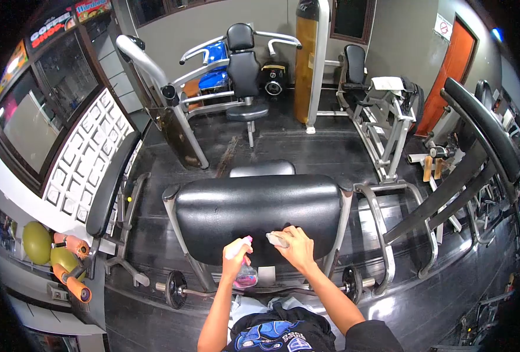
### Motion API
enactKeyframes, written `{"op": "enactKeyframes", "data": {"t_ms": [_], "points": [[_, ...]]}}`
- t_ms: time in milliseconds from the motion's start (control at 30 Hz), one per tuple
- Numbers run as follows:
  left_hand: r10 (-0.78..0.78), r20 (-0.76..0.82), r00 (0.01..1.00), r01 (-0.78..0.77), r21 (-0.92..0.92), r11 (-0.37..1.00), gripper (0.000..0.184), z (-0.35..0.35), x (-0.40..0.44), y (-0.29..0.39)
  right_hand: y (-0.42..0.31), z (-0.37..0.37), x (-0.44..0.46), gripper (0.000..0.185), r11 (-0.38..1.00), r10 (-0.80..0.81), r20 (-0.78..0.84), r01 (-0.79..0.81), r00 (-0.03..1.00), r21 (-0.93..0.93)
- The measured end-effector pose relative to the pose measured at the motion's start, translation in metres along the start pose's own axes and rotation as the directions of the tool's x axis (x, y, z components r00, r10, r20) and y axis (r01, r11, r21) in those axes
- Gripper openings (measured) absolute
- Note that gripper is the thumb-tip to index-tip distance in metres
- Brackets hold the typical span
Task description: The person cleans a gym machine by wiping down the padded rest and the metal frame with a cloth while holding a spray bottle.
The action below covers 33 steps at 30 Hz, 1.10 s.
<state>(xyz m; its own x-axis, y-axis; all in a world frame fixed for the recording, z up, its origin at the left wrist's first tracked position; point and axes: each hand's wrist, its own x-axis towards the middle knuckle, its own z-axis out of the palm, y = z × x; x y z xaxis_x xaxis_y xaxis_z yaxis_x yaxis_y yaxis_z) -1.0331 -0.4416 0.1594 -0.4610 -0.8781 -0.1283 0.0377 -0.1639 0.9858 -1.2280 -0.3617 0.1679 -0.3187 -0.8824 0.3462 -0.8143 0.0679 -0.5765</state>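
My left hand (pixel 234 261) is wrapped round the neck of a spray bottle (pixel 246 278) with a white and pink head and pink liquid in its clear body. The bottle is upright or nearly so, in front of the near edge of a wide black padded bench (pixel 254 205). My right hand (pixel 298 249) grips a small pale cloth (pixel 276 239) over the lower right of the same pad. Whether the cloth presses on the pad, I cannot tell. The pad's surface is glossy, with light reflections across it.
A curved barbell (pixel 213 294) with black plates lies low between me and the bench. Weight machines with silver frames stand beyond, including a seated machine (pixel 245 76). To the left are a long black bench (pixel 112 185) and green balls (pixel 37 243); to the right, an inclined frame (pixel 442 202).
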Motion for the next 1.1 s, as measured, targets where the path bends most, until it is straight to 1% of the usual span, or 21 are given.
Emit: {"op": "enactKeyframes", "data": {"t_ms": [100, 133, 200, 300, 333, 433, 467, 567, 633, 667, 733, 800, 833, 900, 933, 1000, 1033, 1100], "points": [[0.004, 0.035, 0.999, -0.004, -0.008, 1.0, 0.014, 0.003, 0.007, 0.0, 0.0, -0.013, 0.014, 0.038, 0.997, 0.063, -0.102, -0.066, 0.993, -0.025], [0.003, 0.038, 0.999, -0.002, -0.009, 1.0, 0.014, 0.005, 0.01, 0.001, 0.0, -0.017, 0.024, 0.039, 0.999, 0.046, -0.183, -0.046, 0.982, 0.003], [0.033, 0.075, 0.997, -0.034, 0.023, 0.999, 0.014, 0.008, 0.015, 0.001, -0.004, -0.024, 0.042, 0.04, 0.994, 0.108, -0.217, -0.107, 0.97, 0.017], [0.015, 0.097, 0.995, -0.019, 0.039, 0.999, 0.014, 0.012, 0.02, 0.001, -0.006, -0.021, 0.043, 0.039, 0.992, 0.129, -0.24, -0.123, 0.962, 0.041], [0.015, 0.101, 0.995, -0.019, 0.039, 0.999, 0.014, 0.014, 0.021, 0.001, -0.002, -0.015, 0.035, 0.038, 0.997, 0.083, -0.263, -0.079, 0.961, 0.026], [-0.003, 0.092, 0.996, 0.003, 0.005, 1.0, 0.013, 0.019, 0.022, 0.0, 0.003, -0.008, 0.004, 0.039, 0.996, 0.094, -0.15, -0.094, 0.984, 0.005], [-0.005, 0.099, 0.995, 0.005, 0.003, 1.0, 0.013, 0.02, 0.024, -0.002, 0.006, -0.008, -0.005, 0.039, 0.995, 0.096, -0.151, -0.096, 0.984, 0.003], [-0.022, 0.114, 0.993, 0.02, 0.021, 1.0, 0.012, 0.024, 0.028, 0.002, 0.011, -0.015, -0.013, 0.038, 0.985, 0.175, -0.125, -0.174, 0.977, 0.02], [-0.047, 0.125, 0.991, 0.042, 0.041, 0.998, 0.012, 0.029, 0.027, 0.008, 0.016, -0.02, -0.005, 0.038, 0.977, 0.211, -0.219, -0.2, 0.953, 0.072], [-0.045, 0.103, 0.994, 0.038, 0.073, 0.997, 0.013, 0.034, 0.029, 0.012, 0.018, -0.022, 0.002, 0.038, 0.971, 0.233, -0.274, -0.211, 0.933, 0.109], [-0.044, 0.084, 0.995, 0.035, 0.104, 0.994, 0.014, 0.041, 0.032, 0.02, 0.009, -0.037, 0.02, 0.038, 0.923, 0.379, -0.316, -0.329, 0.87, 0.199], [-0.012, 0.057, 0.998, -0.001, 0.227, 0.974, 0.019, 0.046, 0.035, 0.025, 0.007, -0.046, 0.031, 0.038, 0.891, 0.444, -0.314, -0.375, 0.839, 0.256], [-0.013, 0.061, 0.998, -0.001, 0.225, 0.974, 0.019, 0.048, 0.036, 0.024, 0.009, -0.045, 0.031, 0.038, 0.891, 0.445, -0.317, -0.378, 0.837, 0.253], [-0.051, 0.079, 0.996, 0.031, 0.241, 0.97, 0.022, 0.05, 0.039, 0.022, 0.011, -0.042, 0.033, 0.038, 0.935, 0.331, -0.31, -0.266, 0.891, 0.234], [-0.055, 0.082, 0.995, 0.034, 0.239, 0.97, 0.022, 0.051, 0.041, 0.019, 0.008, -0.04, 0.033, 0.04, 0.943, 0.305, -0.295, -0.243, 0.906, 0.228], [0.019, 0.116, 0.993, -0.05, 0.269, 0.962, 0.022, 0.05, 0.046, 0.015, 0.002, -0.029, 0.036, 0.039, 0.962, 0.258, -0.325, -0.213, 0.91, 0.169], [0.016, 0.118, 0.993, -0.047, 0.267, 0.962, 0.022, 0.049, 0.048, 0.015, -0.003, -0.026, 0.035, 0.038, 0.968, 0.247, -0.312, -0.221, 0.917, 0.118], [0.038, 0.177, 0.984, -0.089, 0.291, 0.953, 0.018, 0.046, 0.049, 0.014, -0.012, -0.019, 0.032, 0.036, 0.976, 0.219, -0.32, -0.207, 0.922, 0.071]]}}
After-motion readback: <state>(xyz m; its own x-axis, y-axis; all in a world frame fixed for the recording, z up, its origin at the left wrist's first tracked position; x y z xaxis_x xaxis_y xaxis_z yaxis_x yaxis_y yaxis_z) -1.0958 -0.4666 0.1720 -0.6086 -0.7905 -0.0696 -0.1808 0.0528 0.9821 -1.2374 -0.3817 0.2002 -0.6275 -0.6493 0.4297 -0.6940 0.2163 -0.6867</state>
